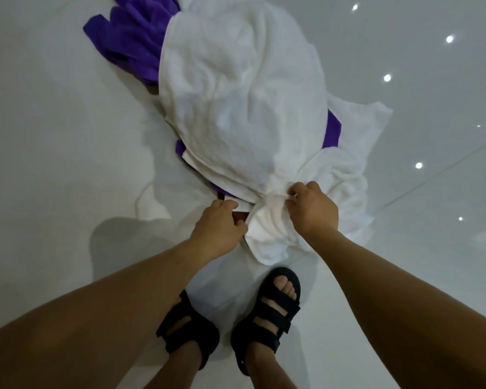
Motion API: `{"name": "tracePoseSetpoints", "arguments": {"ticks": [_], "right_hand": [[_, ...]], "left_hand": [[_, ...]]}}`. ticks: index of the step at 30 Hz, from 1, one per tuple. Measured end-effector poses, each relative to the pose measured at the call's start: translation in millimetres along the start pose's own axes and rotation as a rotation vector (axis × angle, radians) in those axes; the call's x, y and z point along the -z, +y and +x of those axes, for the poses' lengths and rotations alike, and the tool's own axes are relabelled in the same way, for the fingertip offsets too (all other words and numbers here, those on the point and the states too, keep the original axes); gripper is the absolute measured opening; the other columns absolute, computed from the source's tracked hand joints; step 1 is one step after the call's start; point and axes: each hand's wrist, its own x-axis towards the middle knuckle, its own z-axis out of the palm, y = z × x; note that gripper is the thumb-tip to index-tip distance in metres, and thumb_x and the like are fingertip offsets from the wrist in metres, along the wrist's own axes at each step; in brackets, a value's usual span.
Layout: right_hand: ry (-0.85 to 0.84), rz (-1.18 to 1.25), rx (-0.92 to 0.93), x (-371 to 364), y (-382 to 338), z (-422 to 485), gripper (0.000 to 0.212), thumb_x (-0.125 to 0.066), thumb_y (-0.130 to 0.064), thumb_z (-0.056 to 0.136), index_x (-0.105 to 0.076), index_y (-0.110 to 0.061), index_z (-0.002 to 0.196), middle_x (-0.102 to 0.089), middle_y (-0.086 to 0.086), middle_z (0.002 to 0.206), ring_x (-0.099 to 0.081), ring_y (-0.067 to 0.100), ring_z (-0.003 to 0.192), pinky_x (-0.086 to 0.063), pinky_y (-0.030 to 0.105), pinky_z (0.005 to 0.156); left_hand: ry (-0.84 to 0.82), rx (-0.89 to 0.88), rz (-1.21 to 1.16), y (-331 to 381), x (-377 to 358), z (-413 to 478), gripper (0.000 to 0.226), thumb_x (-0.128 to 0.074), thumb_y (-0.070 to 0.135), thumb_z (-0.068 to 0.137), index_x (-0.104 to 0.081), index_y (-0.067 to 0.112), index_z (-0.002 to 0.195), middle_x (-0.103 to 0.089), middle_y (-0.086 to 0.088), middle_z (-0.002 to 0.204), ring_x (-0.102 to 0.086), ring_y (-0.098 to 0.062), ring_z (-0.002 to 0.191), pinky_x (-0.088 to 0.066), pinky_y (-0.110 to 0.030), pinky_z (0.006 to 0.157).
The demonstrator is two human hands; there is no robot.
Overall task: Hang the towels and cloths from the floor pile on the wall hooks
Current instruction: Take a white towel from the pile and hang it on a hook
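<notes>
A big white towel (244, 108) lies crumpled on top of the pile, spread away from the person, with its near end gathered into a bunch just in front of the feet. The right hand (313, 211) grips that bunch from above, fingers curled tight into the folds. The left hand (218, 228) is just beside it on the left, fingers curled, thumb and fingertips pinching a flat white edge at the foot of the pile. Whether that edge belongs to the same towel I cannot tell.

Purple towels (135, 43) lie under the white one. A large rumpled mass shows at the far left, and small strips peek out along the near left edge and at the right side. More white cloth (371, 113) sticks out from beneath on the right.

Everything rests on a glossy pale tiled floor (54, 122). The floor mirrors a row of small ceiling lights (387, 78) on the right, and a thin grout line (432, 181) runs there at a slant. The person stands in black strapped sandals (267, 315), toes pointing at the pile, the right one nearly touching the towel's near end.
</notes>
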Motion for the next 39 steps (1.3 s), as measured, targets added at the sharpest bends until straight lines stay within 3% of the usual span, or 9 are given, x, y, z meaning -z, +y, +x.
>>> {"name": "tracePoseSetpoints", "arguments": {"ticks": [7, 11, 17, 21, 24, 27, 32, 36, 39], "right_hand": [[0.053, -0.113, 0.164, 23, -2, -20, 0.015, -0.051, -0.023, 0.096, -0.062, -0.016, 0.104, -0.058, 0.006, 0.091, -0.052, 0.029, 0.059, -0.047, 0.032, 0.055], [-0.041, -0.120, 0.241, 43, -7, -33, 0.017, -0.048, -0.018, 0.098, -0.057, -0.013, 0.111, -0.057, 0.008, 0.096, -0.058, 0.031, 0.068, -0.052, 0.038, 0.062], [-0.027, -0.042, 0.147, 38, 3, -25, 0.016, -0.046, -0.010, 0.097, -0.059, -0.007, 0.105, -0.055, 0.012, 0.100, -0.058, 0.033, 0.079, -0.053, 0.042, 0.074], [0.050, -0.133, 0.122, 22, 9, -18, 0.019, -0.049, -0.005, 0.095, -0.058, -0.005, 0.112, -0.055, 0.015, 0.105, -0.058, 0.035, 0.074, -0.047, 0.034, 0.062], [0.019, -0.151, 0.079, 23, 7, -26, 0.017, -0.048, -0.006, 0.095, -0.059, -0.004, 0.108, -0.054, 0.014, 0.104, -0.057, 0.031, 0.073, -0.045, 0.032, 0.061], [-0.090, 0.021, 0.081, 43, -8, -50, 0.016, -0.052, -0.014, 0.094, -0.062, -0.006, 0.103, -0.056, 0.009, 0.102, -0.059, 0.027, 0.084, -0.050, 0.033, 0.074], [-0.064, 0.412, 0.191, 120, -61, -111, 0.003, -0.065, -0.013, 0.082, -0.063, -0.011, 0.082, -0.062, 0.002, 0.083, -0.058, 0.016, 0.074, -0.045, 0.021, 0.065], [0.045, 0.705, 0.176, 215, -112, -158, 0.013, -0.067, -0.011, 0.077, -0.063, -0.023, 0.075, -0.065, -0.012, 0.071, -0.060, 0.002, 0.065, -0.048, 0.014, 0.061], [0.154, 0.982, 0.136, 300, -150, -191, 0.013, -0.066, -0.011, 0.072, -0.065, -0.025, 0.074, -0.067, -0.013, 0.067, -0.064, 0.003, 0.065, -0.052, 0.017, 0.060]], "left_hand": [[-0.065, -0.011, -0.039, 13, 15, -20, 0.056, -0.055, 0.034, 0.090, -0.039, 0.021, 0.142, -0.042, -0.004, 0.141, -0.049, -0.022, 0.121, -0.043, -0.033, 0.096], [-0.092, -0.041, -0.031, 26, 28, -39, 0.058, -0.055, 0.034, 0.089, -0.037, 0.021, 0.143, -0.047, -0.004, 0.138, -0.050, -0.021, 0.120, -0.040, -0.027, 0.088], [-0.071, -0.062, -0.046, 27, 27, -39, 0.054, -0.057, 0.033, 0.088, -0.044, 0.017, 0.138, -0.053, -0.003, 0.133, -0.053, -0.019, 0.116, -0.039, -0.024, 0.085], [-0.096, -0.040, -0.056, 10, 9, -34, 0.033, -0.056, 0.029, 0.089, -0.052, 0.020, 0.120, -0.056, 0.001, 0.109, -0.050, -0.013, 0.093, -0.043, -0.028, 0.079], [-0.130, -0.019, -0.041, 1, -1, -43, 0.038, -0.057, 0.030, 0.089, -0.051, 0.015, 0.124, -0.054, -0.001, 0.114, -0.053, -0.016, 0.101, -0.041, -0.027, 0.080], [-0.132, -0.022, -0.042, 6, 3, -66, 0.053, -0.059, 0.034, 0.088, -0.043, 0.013, 0.133, -0.049, -0.005, 0.132, -0.050, -0.019, 0.116, -0.039, -0.026, 0.086], [-0.018, -0.142, -0.047, 55, 67, -111, 0.078, -0.070, 0.038, 0.077, -0.029, 0.031, 0.143, -0.040, 0.003, 0.145, -0.045, -0.019, 0.126, -0.043, -0.039, 0.102], [-0.045, -0.218, -0.013, 104, 150, -163, 0.029, -0.068, 0.037, 0.080, -0.062, 0.024, 0.106, -0.061, 0.005, 0.113, -0.060, -0.017, 0.100, -0.051, -0.036, 0.086], [-0.043, -0.252, -0.053, 129, 212, -219, 0.018, -0.062, 0.033, 0.086, -0.060, 0.015, 0.088, -0.065, 0.000, 0.096, -0.060, -0.020, 0.091, -0.050, -0.040, 0.084]]}}
